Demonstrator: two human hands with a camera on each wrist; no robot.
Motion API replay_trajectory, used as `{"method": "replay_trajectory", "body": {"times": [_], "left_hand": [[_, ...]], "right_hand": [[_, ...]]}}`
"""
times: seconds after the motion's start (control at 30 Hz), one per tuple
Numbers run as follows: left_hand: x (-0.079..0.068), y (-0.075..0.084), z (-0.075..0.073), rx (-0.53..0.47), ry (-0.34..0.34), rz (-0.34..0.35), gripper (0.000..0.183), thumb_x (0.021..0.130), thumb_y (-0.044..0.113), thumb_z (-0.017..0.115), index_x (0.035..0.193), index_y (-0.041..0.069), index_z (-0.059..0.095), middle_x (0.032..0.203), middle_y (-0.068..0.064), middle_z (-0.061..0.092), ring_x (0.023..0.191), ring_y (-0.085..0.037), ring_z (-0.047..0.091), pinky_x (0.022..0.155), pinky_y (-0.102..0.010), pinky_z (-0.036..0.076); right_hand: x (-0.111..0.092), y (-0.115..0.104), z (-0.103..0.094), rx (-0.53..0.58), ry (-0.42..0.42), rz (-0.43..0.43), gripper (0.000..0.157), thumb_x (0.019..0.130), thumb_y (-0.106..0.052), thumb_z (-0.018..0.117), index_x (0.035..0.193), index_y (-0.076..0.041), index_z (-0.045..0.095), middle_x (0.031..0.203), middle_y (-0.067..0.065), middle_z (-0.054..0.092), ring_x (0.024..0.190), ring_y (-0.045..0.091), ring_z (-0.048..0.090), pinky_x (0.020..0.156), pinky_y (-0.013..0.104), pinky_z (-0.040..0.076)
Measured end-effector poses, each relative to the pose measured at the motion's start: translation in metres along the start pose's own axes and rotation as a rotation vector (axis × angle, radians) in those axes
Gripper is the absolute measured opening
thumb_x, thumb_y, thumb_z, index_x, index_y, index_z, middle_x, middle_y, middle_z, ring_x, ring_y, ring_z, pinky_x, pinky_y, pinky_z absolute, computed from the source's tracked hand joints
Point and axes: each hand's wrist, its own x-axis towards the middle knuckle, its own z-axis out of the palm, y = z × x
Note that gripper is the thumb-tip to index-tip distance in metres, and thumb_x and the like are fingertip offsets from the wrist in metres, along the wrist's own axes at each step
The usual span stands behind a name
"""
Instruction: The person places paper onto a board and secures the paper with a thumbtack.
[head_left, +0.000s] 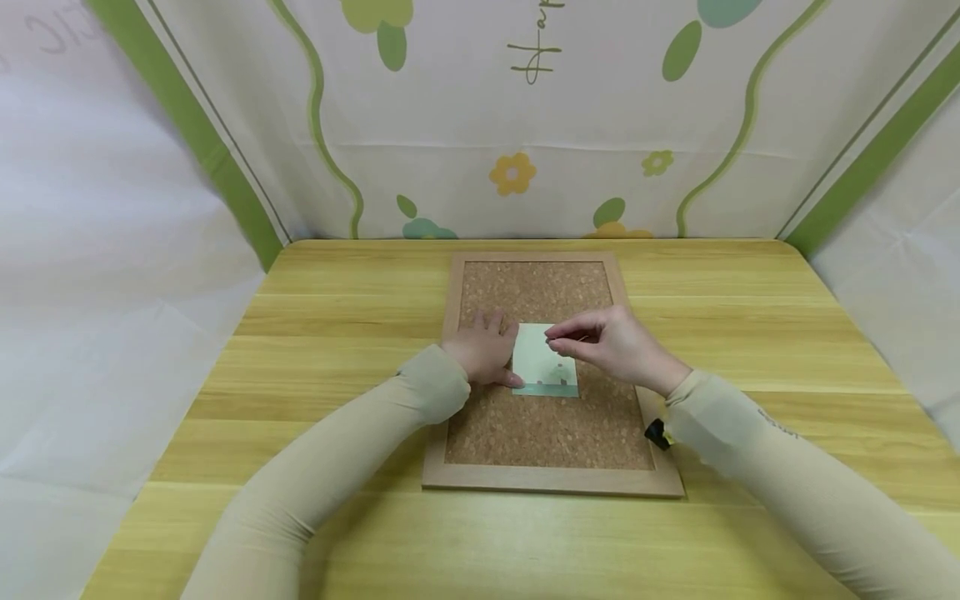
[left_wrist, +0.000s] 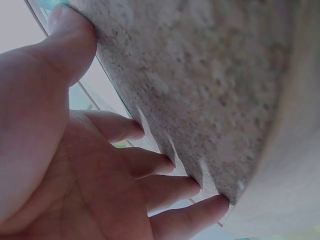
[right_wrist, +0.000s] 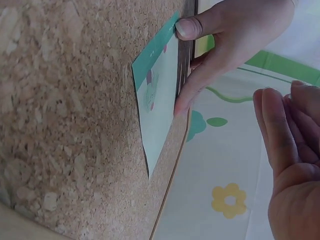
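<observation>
Card (head_left: 531, 358): one, lay mid-corkboard (head_left: 540, 433). Left hand (head_left: 482, 350), nine o'clock of card: fingers spread, thumb on its edge. Right hand (head_left: 618, 343), three o'clock: pinched a small thin item (head_left: 583, 338), kind unclear. Judged risk: card skewing, should thumb pressure have slackened.

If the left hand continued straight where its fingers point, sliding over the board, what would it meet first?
Probably the far rail of the wooden frame. In the head view, the left hand points that way, with bare cork between; its exact height is hard to judge.
</observation>
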Motion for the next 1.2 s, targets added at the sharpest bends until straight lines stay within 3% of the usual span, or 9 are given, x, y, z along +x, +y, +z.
{"method": "replay_trajectory", "body": {"times": [0.47,0.8,1.2], "left_hand": [[0.0008,-0.0016,0.0,-0.007,-0.004,-0.006,0.1,0.088,0.062,0.057,0.161,0.013,0.008,0.164,-0.018,-0.002,0.148,-0.044,0.0,0.113,-0.055,0.025],[0.0,-0.0034,0.0001,-0.005,0.001,0.001,0.1,0.089,0.063,0.056,0.161,0.013,0.008,0.164,-0.018,-0.002,0.148,-0.045,0.001,0.113,-0.054,0.025],[0.0001,-0.0058,-0.0001,-0.025,-0.001,0.008,0.101,0.088,0.062,0.058,0.16,0.013,0.008,0.164,-0.018,-0.003,0.147,-0.045,0.0,0.113,-0.055,0.024]], "right_hand": [[0.0021,-0.0006,0.0014,-0.038,0.039,-0.058,0.012,0.084,-0.005,0.08,0.095,-0.008,0.08,0.094,0.002,0.075,0.083,0.013,0.07,0.07,0.024,0.056],[0.0041,-0.0031,0.0016,-0.03,0.04,-0.039,0.01,0.084,-0.004,0.079,0.094,-0.005,0.079,0.093,0.003,0.075,0.082,0.013,0.07,0.069,0.024,0.056],[0.008,-0.0025,0.0012,-0.176,0.065,-0.092,0.014,0.088,-0.008,0.076,0.102,-0.009,0.079,0.094,-0.001,0.074,0.075,0.012,0.064,0.063,0.024,0.052]]}}
